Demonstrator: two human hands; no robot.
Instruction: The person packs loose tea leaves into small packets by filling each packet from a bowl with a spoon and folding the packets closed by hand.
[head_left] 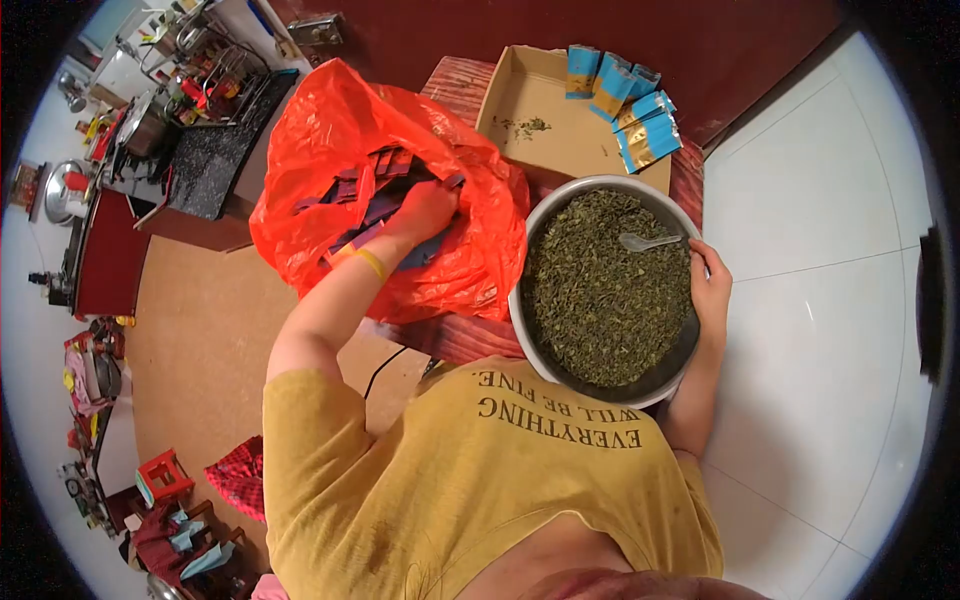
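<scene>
My left hand (428, 212) reaches into a red plastic bag (300, 130) among dark purple packets (385, 205). Its fingers are curled, with a bit of purple showing at the tips; what they grip is partly hidden. At the right rim of a big metal bowl (521, 290), my right hand (710, 280) is closed over the edge. Dried green leaves (605, 300), like loose tea, fill most of this bowl. A clear plastic spoon (640, 242) lies on the leaves, its handle end close to my right fingertips.
Behind the bowl, an open cardboard box (560, 150) holds scattered leaf bits and several blue-and-gold sachets (648, 140). Bag, box and bowl crowd a red wood-patterned table (460, 85). A dark kitchen counter (215, 165) stands left, a red stool (165, 478) lower left.
</scene>
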